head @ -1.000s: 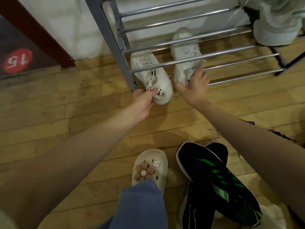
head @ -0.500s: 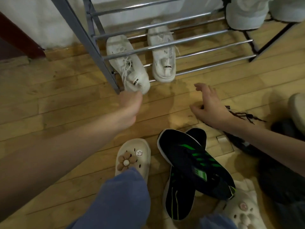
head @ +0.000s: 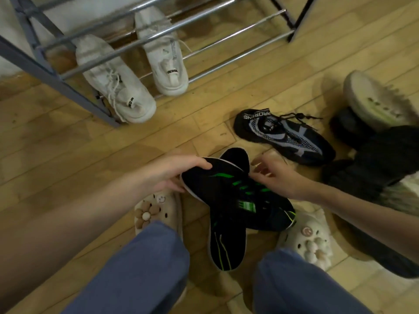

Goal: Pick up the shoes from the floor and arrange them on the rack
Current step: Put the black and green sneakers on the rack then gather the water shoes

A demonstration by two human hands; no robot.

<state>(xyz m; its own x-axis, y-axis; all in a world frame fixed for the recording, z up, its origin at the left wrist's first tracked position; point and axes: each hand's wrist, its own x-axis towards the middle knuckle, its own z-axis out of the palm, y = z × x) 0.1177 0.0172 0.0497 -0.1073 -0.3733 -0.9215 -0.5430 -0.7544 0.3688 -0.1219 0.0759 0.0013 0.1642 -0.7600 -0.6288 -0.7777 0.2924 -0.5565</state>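
Left hand (head: 167, 173) clamps its fingers on the upper black-green shoe (head: 229, 191), right hand (head: 275, 177), fingers apart, reaching the same pair; next, the rack (head: 238, 34) at twelve o'clock.

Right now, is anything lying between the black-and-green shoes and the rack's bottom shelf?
Nothing visible: bare floor runs from the black-and-green shoes to the bottom shelf. The white sneakers fill its left part; the right part is free.

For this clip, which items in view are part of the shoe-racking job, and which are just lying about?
Part of the job:
- rack
- white sneakers, already on its bottom rails
- black-and-green shoes, left hand gripping the upper one, right hand reaching in
- black-and-grey shoe on the floor

Not part of it:
- cream clogs, worn by the person
- dark pile at right, unclear
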